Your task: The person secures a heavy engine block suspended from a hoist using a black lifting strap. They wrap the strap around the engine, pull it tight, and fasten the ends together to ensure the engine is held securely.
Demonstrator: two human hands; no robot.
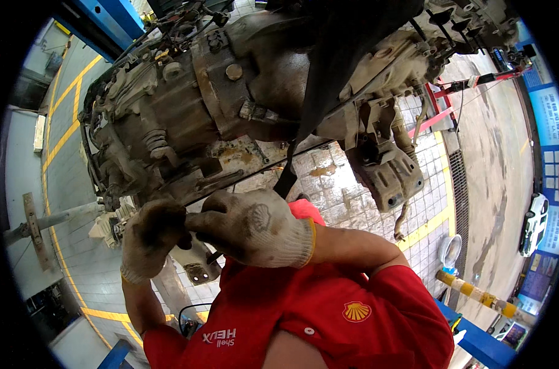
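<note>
A large, grimy gearbox assembly (169, 98) fills the upper part of the view, hung over the floor. Just below its near left end, my two gloved hands meet in front of my chest. My left hand (149, 237) has its fingers curled in, the glove blackened across the fingers. Beside it, my right hand (249, 227) pinches its fingers together toward the left one. What lies between the fingers is hidden. A short dark rod (214, 257) shows below the right glove; I cannot tell whether it is held.
A wide black strap (329, 67) hangs across the assembly, its end dangling behind my right hand. A rusty metal bracket (387, 178) juts down at right. Farther right are a red stand (438, 107) and a yellow-and-white striped pole (476, 292). Blue lift posts (116, 21) stand at the edges.
</note>
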